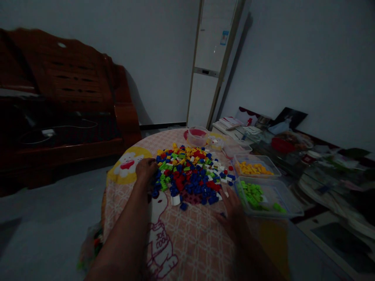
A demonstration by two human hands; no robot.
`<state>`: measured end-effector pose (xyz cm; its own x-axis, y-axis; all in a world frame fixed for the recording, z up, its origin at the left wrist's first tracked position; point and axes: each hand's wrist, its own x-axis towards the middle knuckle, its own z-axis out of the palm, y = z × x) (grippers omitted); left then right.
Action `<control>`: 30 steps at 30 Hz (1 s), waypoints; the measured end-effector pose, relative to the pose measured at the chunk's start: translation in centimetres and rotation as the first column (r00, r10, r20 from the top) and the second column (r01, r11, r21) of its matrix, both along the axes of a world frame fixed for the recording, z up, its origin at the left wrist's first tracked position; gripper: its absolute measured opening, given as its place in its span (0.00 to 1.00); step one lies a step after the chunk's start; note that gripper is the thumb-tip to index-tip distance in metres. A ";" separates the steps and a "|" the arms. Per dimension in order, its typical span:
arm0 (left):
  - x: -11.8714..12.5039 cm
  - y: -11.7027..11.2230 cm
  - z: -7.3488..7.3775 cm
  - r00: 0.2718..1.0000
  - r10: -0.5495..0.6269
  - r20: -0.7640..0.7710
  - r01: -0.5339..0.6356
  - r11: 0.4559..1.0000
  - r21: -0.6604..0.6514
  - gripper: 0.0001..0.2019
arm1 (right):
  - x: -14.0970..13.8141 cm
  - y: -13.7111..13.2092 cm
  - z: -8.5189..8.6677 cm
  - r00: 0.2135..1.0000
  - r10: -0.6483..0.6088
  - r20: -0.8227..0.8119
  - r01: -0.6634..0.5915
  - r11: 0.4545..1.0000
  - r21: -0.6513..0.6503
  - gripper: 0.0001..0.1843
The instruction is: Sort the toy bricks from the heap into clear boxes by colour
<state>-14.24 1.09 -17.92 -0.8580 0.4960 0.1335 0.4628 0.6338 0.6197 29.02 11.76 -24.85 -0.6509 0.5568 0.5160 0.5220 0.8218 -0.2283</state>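
Observation:
A loose heap of toy building bricks [190, 173] in blue, red, green, yellow and white lies on a round table. At the heap's left edge is my left hand [144, 171], its fingers bent in against the bricks. What they hold, if anything, is hidden. My right hand [234, 218] hovers or rests at the near right side of the heap, fingers spread and thumb apart. A small dark piece [223, 215] lies close to that thumb. Nearer to me, a single blue brick [183, 206] and a white brick [175, 200] sit at the heap's front edge.
Right of the heap stand a clear box [277, 171] with yellow bricks and another clear box [293, 207] with green ones. A round clear tub [198, 136] is at the back. The patterned tablecloth [199, 242] covers the table. A cluttered glass-topped cabinet [263, 142] runs along the right.

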 end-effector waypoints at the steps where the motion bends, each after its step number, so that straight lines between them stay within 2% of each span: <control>1: -0.1 0.0 -0.1 1.000 0.000 -0.001 0.000 1.000 0.004 0.24 | 0.5 -0.4 -0.7 0.999 -0.037 0.012 0.037 0.999 0.006 0.44; 4: -0.1 0.0 -0.2 1.000 0.012 -0.005 -0.012 1.000 0.003 0.24 | 0.1 -0.4 -2.0 0.993 -0.114 0.030 0.113 0.993 0.029 0.43; 7: 0.0 0.1 -0.2 1.000 0.024 -0.010 -0.024 1.000 -0.012 0.24 | -2.3 0.8 -2.1 0.991 -0.130 0.017 0.129 0.991 0.026 0.39; 13: 0.3 0.0 0.0 1.000 0.028 -0.008 -0.028 1.000 0.009 0.24 | -7.3 3.9 -0.4 0.997 -0.069 -0.033 0.065 0.992 -0.113 0.36; 19: -0.1 0.0 -0.4 0.999 0.033 -0.001 -0.033 0.999 -0.010 0.24 | -12.6 6.9 1.8 0.984 -0.017 -0.180 -0.013 0.986 -0.168 0.33; 24: 0.0 0.0 -0.4 1.000 0.016 0.001 -0.016 0.999 -0.030 0.25 | -16.1 10.7 5.2 0.954 -0.049 -0.297 -0.022 0.973 -0.231 0.29; 28: 0.0 -0.1 -0.4 1.000 0.023 0.003 -0.023 0.998 -0.063 0.25 | -15.9 13.5 9.4 0.925 -0.127 -0.359 0.018 0.956 -0.292 0.21; 30: -0.1 -0.1 -0.4 0.999 0.026 -0.020 -0.027 0.997 -0.072 0.25 | -15.2 14.3 11.4 0.932 -0.169 -0.320 0.047 0.933 -0.357 0.18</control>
